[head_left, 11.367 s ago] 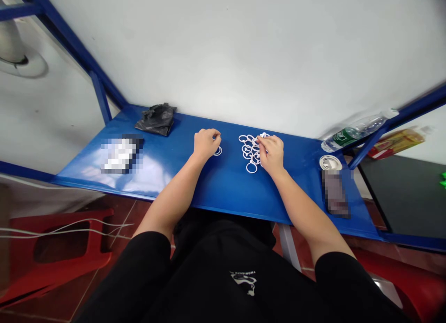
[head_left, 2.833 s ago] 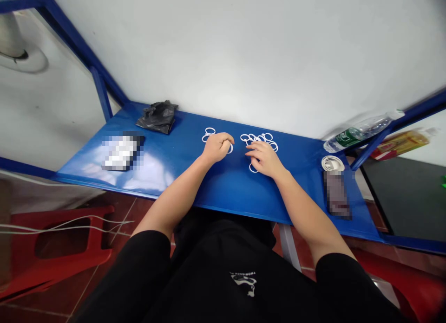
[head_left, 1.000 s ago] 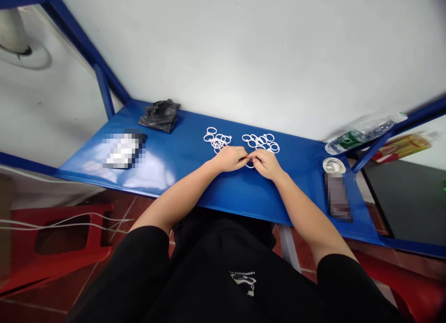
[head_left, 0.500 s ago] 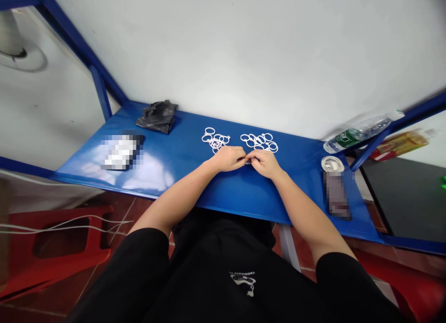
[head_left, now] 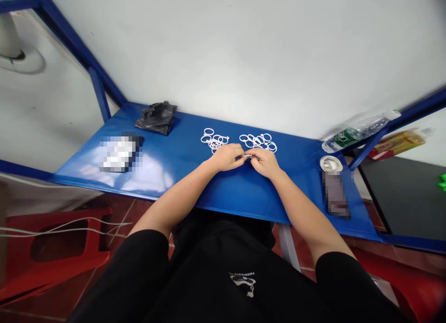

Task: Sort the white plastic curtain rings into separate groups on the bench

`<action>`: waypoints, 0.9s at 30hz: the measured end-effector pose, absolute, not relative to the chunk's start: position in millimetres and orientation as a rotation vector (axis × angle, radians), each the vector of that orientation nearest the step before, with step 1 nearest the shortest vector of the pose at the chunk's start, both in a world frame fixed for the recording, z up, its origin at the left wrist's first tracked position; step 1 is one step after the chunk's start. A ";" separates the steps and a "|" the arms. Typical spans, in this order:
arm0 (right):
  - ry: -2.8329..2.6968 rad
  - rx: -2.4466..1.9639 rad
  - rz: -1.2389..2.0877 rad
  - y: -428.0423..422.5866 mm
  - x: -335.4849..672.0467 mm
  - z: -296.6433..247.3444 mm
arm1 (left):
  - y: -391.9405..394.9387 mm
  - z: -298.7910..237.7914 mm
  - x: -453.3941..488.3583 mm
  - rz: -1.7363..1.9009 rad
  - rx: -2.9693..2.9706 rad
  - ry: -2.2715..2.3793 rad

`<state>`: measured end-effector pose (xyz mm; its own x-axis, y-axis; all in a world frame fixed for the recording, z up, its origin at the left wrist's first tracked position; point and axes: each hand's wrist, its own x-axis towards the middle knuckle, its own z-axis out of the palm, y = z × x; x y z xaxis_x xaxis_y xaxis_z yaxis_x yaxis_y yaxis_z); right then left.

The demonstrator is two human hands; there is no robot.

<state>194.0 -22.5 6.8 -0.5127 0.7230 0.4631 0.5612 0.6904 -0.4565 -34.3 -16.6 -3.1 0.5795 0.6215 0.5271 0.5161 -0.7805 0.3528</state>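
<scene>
My left hand [head_left: 227, 157] and my right hand [head_left: 266, 161] meet over the middle of the blue table [head_left: 244, 190], fingertips almost touching. Both are closed in a pinch on one white curtain ring [head_left: 247, 156], which is mostly hidden by the fingers. Just beyond my left hand lies a loose pile of white curtain rings [head_left: 206, 139], partly covered by that hand. A second pile of similar rings [head_left: 266, 137] lies behind my right hand. Small eyelets stick out from some of the rings.
At the table's left are a crumpled black plastic bag [head_left: 157, 118] and a blurred-out packet [head_left: 121, 152]. On the right lie a clear water bottle [head_left: 348, 136], a white cable coil [head_left: 331, 164] and a blurred-out dark phone-like object [head_left: 335, 194]. A white wall [head_left: 244, 58] rises behind.
Between my fingertips the held ring has tilted and shows as a thin light edge. Both hands stay in nearly the same place, and the piles look unchanged.
</scene>
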 end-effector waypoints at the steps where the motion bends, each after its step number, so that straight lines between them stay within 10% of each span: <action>1: -2.266 -0.985 0.279 -21.1 195.2 7.1 | -14.2 -0.8 -38.2 1.024 2.634 0.981; 27: -2.482 -1.261 0.054 -6.7 212.6 -8.4 | 14.1 -2.8 -88.6 1.148 2.379 1.506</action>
